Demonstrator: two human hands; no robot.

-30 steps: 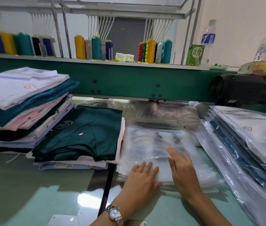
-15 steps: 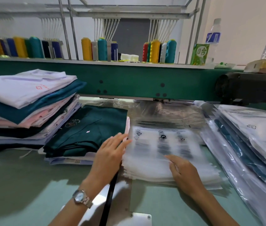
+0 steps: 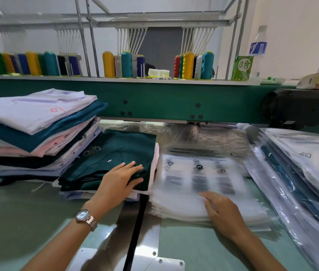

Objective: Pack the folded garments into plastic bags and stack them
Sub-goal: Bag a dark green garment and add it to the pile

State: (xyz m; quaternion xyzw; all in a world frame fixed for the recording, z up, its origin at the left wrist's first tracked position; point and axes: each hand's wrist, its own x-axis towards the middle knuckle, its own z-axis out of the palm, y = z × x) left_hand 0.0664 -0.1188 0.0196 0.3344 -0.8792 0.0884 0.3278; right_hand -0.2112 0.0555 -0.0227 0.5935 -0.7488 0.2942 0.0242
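A dark green folded garment (image 3: 119, 153) tops a low pile at centre left. My left hand (image 3: 121, 178) lies flat on its near right corner, fingers straight. Right of it lies a stack of empty printed plastic bags (image 3: 199, 178). My right hand (image 3: 221, 212) rests on the near edge of that stack, fingers bent against the top bag; whether it pinches the bag I cannot tell. A slanting stack of bagged garments (image 3: 299, 173) lies at the right.
A tall pile of folded white, teal, pink and dark garments (image 3: 33, 130) stands at the left. Behind runs a green machine beam (image 3: 154, 100) with thread cones (image 3: 193, 65) on its shelf. A black motor housing (image 3: 301, 106) sits at back right. The green table (image 3: 18, 216) has a metal plate (image 3: 135, 251).
My left hand left the bag stack, crossed leftward and now lies on the dark green garment. My right hand stayed on the stack's near edge. The view shifted slightly.
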